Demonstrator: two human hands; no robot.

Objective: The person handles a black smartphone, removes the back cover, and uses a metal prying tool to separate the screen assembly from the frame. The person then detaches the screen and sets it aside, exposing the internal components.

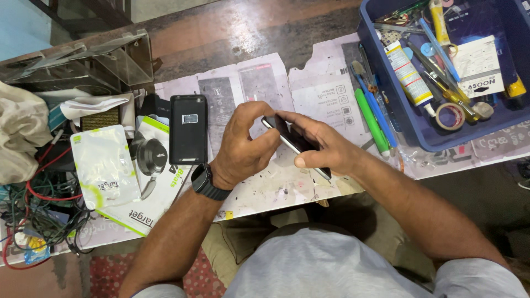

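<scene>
- so, one dark phone (292,140) sits tilted between two hands above the front edge of the worktop (276,185); the right hand (326,152) wraps it from below and behind, thumb laid along its lower side, fingers clenched on its body.
- the left hand (245,146) meets the phone at its upper left corner, forefinger and thumb arched and pinched down on that end; whether they grip a small part there is too small to tell.
- one black watch (207,182) with a wide strap sits on the left wrist.
- just left of the left hand, one black phone shell (188,128) lies flat on the worktop, upright, with a small pale patch near its top.
- under the hands, several printed paper sheets (320,94) cover the worktop, pale with grey blocks, overlapping one another.
- left of the shell, one white and green retail box (157,193) lies flat, picturing black headphones; one white pouch (105,165) with green corners rests on its left side.
- further left, a tangle of red, green and black wires (38,209) spreads to the edge, with one bundle of pale cloth (19,132) above it and clear plastic stands (105,58) behind.
- to the right, one blue plastic bin (436,140) sits well apart from the hands, holding one white glue tube (408,74), one roll of tape (450,116) and a crowd of hand tools.
- two pen-like tools lie just beside the bin's left wall: one green (371,122), one blue (381,113).
</scene>
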